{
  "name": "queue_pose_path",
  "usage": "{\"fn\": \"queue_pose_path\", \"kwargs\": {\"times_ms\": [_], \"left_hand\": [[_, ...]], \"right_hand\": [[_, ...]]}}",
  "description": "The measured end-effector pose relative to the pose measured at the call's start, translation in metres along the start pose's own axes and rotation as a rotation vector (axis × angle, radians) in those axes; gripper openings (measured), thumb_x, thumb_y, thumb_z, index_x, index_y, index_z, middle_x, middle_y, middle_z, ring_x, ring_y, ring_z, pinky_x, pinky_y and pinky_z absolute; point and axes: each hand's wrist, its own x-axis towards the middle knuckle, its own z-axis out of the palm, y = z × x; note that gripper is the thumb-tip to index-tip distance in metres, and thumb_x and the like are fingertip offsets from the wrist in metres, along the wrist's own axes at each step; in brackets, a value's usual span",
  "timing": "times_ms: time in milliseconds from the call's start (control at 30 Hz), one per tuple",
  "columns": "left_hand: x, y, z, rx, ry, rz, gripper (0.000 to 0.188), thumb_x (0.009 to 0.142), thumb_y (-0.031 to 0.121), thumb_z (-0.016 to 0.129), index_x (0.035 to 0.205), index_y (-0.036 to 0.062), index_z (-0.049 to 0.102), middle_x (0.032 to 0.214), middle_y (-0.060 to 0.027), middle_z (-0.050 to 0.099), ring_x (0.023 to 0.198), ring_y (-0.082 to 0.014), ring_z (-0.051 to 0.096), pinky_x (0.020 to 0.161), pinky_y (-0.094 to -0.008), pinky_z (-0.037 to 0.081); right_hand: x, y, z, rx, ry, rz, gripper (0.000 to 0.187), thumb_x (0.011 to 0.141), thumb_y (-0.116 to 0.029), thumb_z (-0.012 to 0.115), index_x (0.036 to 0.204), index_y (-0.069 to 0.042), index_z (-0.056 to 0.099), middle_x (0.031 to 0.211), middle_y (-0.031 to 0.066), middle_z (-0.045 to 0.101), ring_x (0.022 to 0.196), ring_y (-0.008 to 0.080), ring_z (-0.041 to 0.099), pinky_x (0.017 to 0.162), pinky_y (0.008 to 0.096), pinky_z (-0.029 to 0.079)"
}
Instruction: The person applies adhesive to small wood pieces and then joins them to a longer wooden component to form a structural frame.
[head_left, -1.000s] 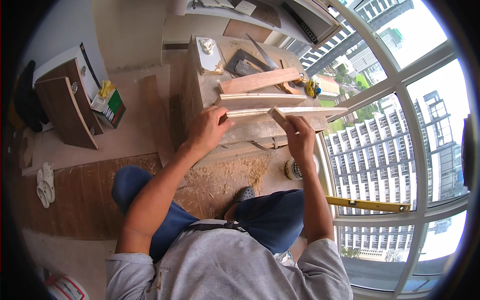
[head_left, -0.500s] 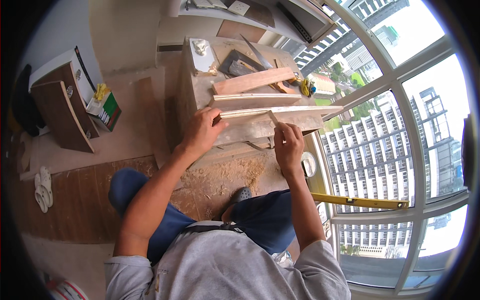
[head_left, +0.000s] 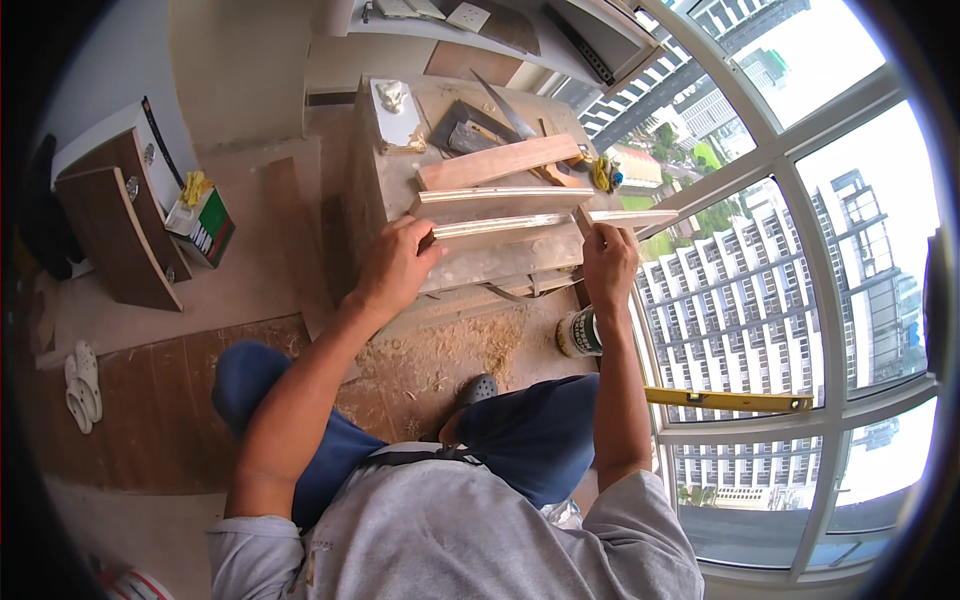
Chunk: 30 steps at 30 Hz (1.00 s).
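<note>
A plywood board [head_left: 495, 230] stands on its long edge at the near side of the workbench [head_left: 368, 165], its layered edge facing up. My left hand [head_left: 398, 262] grips the board's left end, fingers curled over the corner. In my right hand [head_left: 610, 262] is a small flat stick [head_left: 582, 220], pinched upright and set across the board's top edge toward its right end. A whitish, shiny smear runs along part of that edge. Just behind stands a second plywood board [head_left: 510, 200], also on edge, and beyond it lies a reddish plank [head_left: 500, 163].
A handsaw [head_left: 508, 108], a dark tray [head_left: 465, 128] and a white panel with a pale lump [head_left: 398, 122] occupy the bench's far part. Wood shavings [head_left: 470, 340] cover the floor. A bucket [head_left: 577, 334] and yellow spirit level [head_left: 730, 400] are near the windows at right.
My right hand has slid rightward along the board's edge with the stick. The bucket beside my right forearm shows more now. My left hand keeps its grip on the board's left end.
</note>
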Motion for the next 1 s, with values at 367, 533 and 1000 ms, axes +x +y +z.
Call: {"fn": "queue_pose_path", "kwargs": {"times_ms": [367, 533, 1000], "left_hand": [[0.001, 0.001, -0.002, -0.002, 0.008, 0.003, 0.028, 0.087, 0.013, 0.083, 0.106, -0.0036, 0.072, 0.089, -0.0178, 0.067, 0.081, -0.0341, 0.067, 0.074, -0.0428, 0.052], [0.000, 0.002, -0.001, -0.008, 0.006, 0.009, 0.028, 0.087, 0.012, 0.084, 0.106, -0.0036, 0.071, 0.089, -0.0176, 0.067, 0.080, -0.0339, 0.067, 0.074, -0.0427, 0.052], [0.000, 0.004, -0.005, -0.029, -0.043, -0.073, 0.024, 0.089, 0.013, 0.081, 0.104, -0.0020, 0.071, 0.096, -0.0182, 0.069, 0.091, -0.0385, 0.068, 0.081, -0.0462, 0.053]], "right_hand": [[-0.012, -0.042, -0.007, 0.299, -0.021, 0.202, 0.018, 0.094, -0.011, 0.074, 0.108, 0.000, 0.079, 0.101, 0.0209, 0.077, 0.091, 0.0325, 0.076, 0.082, 0.0377, 0.058], [0.006, -0.005, -0.014, 0.055, -0.032, 0.042, 0.017, 0.096, -0.012, 0.072, 0.106, -0.001, 0.079, 0.101, 0.0165, 0.075, 0.090, 0.0352, 0.072, 0.085, 0.0437, 0.057], [0.012, 0.007, -0.003, -0.266, -0.167, -0.482, 0.020, 0.091, -0.006, 0.070, 0.110, -0.011, 0.075, 0.097, 0.0052, 0.065, 0.100, 0.0274, 0.062, 0.092, 0.0432, 0.049]]}}
